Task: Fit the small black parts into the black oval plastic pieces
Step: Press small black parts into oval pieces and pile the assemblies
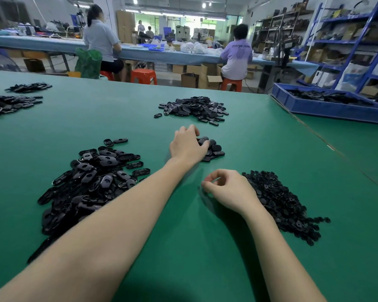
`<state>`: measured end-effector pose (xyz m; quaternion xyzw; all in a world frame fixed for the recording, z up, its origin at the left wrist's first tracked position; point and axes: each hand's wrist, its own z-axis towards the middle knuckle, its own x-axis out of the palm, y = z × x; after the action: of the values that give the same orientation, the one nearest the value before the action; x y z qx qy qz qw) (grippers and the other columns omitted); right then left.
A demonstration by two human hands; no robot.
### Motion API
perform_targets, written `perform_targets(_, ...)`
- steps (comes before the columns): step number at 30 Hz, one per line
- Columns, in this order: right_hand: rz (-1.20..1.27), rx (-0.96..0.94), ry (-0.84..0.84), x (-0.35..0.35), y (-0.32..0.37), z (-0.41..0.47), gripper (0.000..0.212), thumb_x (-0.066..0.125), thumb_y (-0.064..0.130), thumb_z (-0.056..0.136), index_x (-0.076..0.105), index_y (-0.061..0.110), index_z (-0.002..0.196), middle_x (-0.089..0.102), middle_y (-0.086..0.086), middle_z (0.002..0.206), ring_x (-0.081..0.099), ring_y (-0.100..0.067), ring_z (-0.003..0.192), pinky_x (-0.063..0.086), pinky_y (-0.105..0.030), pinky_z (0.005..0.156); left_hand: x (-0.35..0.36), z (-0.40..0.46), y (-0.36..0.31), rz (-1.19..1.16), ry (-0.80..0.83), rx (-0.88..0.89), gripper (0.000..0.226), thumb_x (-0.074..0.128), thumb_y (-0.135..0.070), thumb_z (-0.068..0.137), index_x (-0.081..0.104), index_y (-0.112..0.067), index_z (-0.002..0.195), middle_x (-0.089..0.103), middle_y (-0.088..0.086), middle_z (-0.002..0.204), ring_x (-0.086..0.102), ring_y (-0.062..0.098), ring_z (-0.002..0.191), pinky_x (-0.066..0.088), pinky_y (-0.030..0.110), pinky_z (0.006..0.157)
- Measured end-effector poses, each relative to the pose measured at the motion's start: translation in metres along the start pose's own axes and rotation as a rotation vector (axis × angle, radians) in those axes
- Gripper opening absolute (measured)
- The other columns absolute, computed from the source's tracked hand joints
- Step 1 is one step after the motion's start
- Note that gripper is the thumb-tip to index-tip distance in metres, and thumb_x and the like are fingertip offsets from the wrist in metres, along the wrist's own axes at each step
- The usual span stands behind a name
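A big heap of black oval plastic pieces lies on the green table at my left. A heap of small black parts lies at my right. Between them, farther out, sits a small pile of ovals. My left hand reaches across onto that small pile, fingers curled on its left edge; whether it grips a piece is hidden. My right hand rests beside the small parts with thumb and forefinger pinched; I cannot make out anything between them.
Another heap of ovals lies farther back, and two more heaps at far left. A blue bin of black parts stands on the right table. Two seated persons work at a bench beyond the table's far edge.
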<state>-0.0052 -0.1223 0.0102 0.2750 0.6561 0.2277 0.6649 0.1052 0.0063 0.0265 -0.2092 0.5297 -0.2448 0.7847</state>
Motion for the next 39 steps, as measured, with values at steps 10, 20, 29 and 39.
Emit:
perform_targets(10, -0.227, -0.056, -0.092, 0.011, 0.011, -0.007, 0.015, 0.063, 0.050, 0.084, 0.065, 0.035, 0.087, 0.067, 0.022, 0.085, 0.063, -0.013, 0.089, 0.042, -0.028, 0.071, -0.061, -0.051, 0.044, 0.418, 0.020, -0.016, 0.033, 0.058, -0.041, 0.094, 0.059, -0.020, 0.118, 0.059, 0.008, 0.126, 0.046, 0.028, 0.123, 0.039, 0.040, 0.098)
perform_targets(20, -0.200, -0.053, -0.110, 0.013, 0.008, -0.006, 0.018, 0.064, 0.055, 0.084, 0.063, 0.037, 0.080, 0.063, 0.026, 0.076, 0.051, 0.009, 0.070, 0.032, -0.018, 0.057, -0.128, -0.034, 0.105, 0.436, 0.057, -0.342, 0.035, 0.058, -0.019, 0.090, 0.059, -0.023, 0.125, 0.062, 0.007, 0.127, 0.049, 0.030, 0.126, 0.040, 0.039, 0.099)
perform_targets(29, -0.211, -0.031, -0.117, 0.015, 0.007, -0.004, 0.017, 0.064, 0.054, 0.084, 0.065, 0.037, 0.081, 0.064, 0.026, 0.076, 0.051, 0.011, 0.071, 0.033, -0.021, 0.059, -0.147, -0.043, 0.128, 0.268, 0.046, -0.389, 0.018, 0.068, -0.008, 0.083, 0.069, -0.024, 0.091, 0.069, 0.009, 0.111, 0.062, 0.029, 0.104, 0.054, 0.037, 0.089)
perform_targets(39, -0.202, -0.030, -0.125, 0.015, 0.007, -0.005, 0.014, 0.064, 0.051, 0.084, 0.065, 0.038, 0.080, 0.064, 0.026, 0.074, 0.051, 0.011, 0.070, 0.033, -0.020, 0.058, -0.140, -0.047, 0.125, 0.083, -0.036, -0.379, 0.028, 0.058, -0.003, 0.081, 0.073, -0.027, 0.081, 0.072, -0.004, 0.088, 0.069, 0.020, 0.091, 0.057, 0.034, 0.083)
